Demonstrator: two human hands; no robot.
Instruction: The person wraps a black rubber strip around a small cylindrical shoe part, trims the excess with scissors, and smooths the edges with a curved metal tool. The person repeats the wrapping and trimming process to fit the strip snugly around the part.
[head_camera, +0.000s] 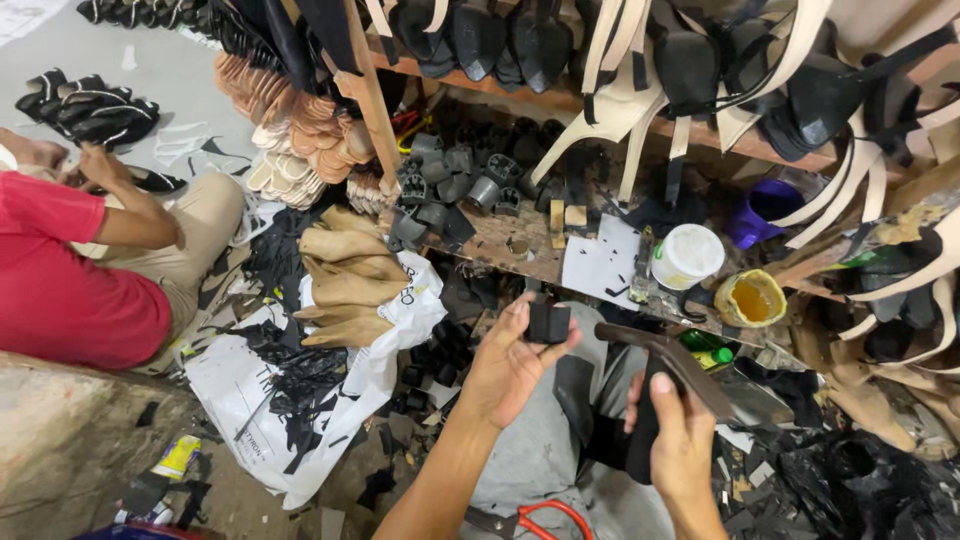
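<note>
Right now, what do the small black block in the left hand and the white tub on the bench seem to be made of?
Black block: probably moulded plastic or hard rubber, matt, with squared edges and no shine.
White tub: likely plastic, with a smooth, slightly glossy lid.

white tub (687, 256), yellow glue pot (752, 298), red-handled scissors (540, 520), tan insoles (350, 280) nearby.

My cramped, cluttered workshop corner

A scarred wooden bench (520, 250) is standing before me, a wooden rack (700, 125) is hanging above it, and the grey floor (170, 80) is lying littered with scraps.
</note>
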